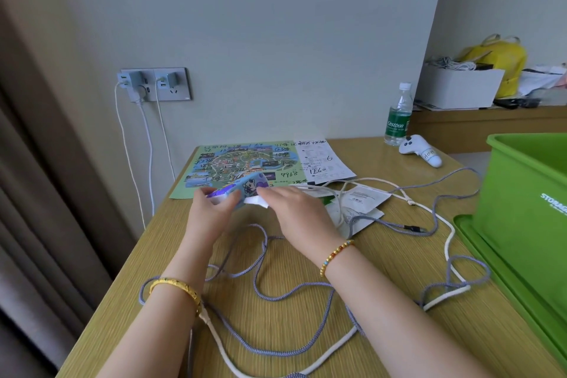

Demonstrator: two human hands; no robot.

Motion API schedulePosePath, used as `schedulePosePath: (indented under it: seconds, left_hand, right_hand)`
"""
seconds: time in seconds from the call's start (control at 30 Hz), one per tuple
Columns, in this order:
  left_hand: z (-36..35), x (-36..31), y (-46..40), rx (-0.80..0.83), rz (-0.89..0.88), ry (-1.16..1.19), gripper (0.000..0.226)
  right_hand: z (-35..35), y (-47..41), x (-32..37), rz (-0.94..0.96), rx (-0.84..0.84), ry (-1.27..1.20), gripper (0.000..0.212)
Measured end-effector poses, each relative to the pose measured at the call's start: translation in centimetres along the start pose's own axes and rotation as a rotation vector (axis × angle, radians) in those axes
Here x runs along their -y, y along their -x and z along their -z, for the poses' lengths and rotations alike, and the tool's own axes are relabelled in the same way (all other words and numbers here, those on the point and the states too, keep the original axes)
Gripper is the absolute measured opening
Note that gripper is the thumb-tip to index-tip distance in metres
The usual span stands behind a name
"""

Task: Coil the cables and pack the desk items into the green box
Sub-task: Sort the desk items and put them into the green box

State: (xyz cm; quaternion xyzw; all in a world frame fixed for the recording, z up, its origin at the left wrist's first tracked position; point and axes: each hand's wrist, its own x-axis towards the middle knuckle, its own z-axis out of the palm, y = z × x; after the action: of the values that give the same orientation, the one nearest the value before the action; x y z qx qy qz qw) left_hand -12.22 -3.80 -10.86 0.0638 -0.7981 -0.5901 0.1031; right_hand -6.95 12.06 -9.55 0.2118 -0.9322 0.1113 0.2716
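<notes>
My left hand [211,204] grips a small blue and purple pack with a cartoon print [250,186], held just above the wooden desk [399,255]. My right hand [294,209] touches the white tissue [256,201] sticking out of the pack's right end. A purple braided cable [276,296] and a white cable [448,242] sprawl uncoiled across the desk under and around my arms. The green box [527,199] stands open at the right, on its green lid [478,242].
A colourful map sheet [242,163], a printed paper [322,159] and white packets [363,196] lie behind the hands. A white controller [420,149] and a water bottle [399,116] stand further back. Chargers sit in the wall socket [153,84], their cords hanging down. A curtain hangs left.
</notes>
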Motion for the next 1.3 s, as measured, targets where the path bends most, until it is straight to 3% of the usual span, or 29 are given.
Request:
schedulePosePath:
  seconds: [0.23,0.4,0.53,0.67,0.87,1.13,1.3]
  left_hand:
    - [-1.6,-1.3,2.8,0.073,-0.032,0.165,0.035]
    - [-0.4,-2.6,4.8,0.041,-0.04,0.245,0.041]
    - [0.1,-5.0,7.0,0.03,-0.11,0.215,0.043]
    - [-0.1,-8.2,9.7,0.047,-0.211,0.16,0.043]
    - [-1.4,-13.5,13.8,0.103,-0.337,0.22,0.047]
    - [-7.7,-20.6,19.7,0.207,-0.505,0.186,0.049]
    - [-12.6,-23.3,23.0,0.306,-0.534,0.074,0.048]
  right_hand:
    - [2.7,1.2,1.6,-0.028,-0.304,-0.14,0.035]
    - [6.2,1.7,3.2,-0.024,-0.545,0.032,0.023]
    - [9.7,2.3,3.8,-0.19,-0.561,0.027,0.019]
    - [13.5,3.5,3.3,-0.413,-0.531,-0.368,0.023]
    - [21.1,6.3,2.2,-0.394,-0.713,-0.712,0.023]
    - [30.5,13.3,-3.4,-0.41,-0.93,-0.6,0.024]
    - [34.8,18.1,-8.0,-0.531,-0.951,-0.503,0.027]
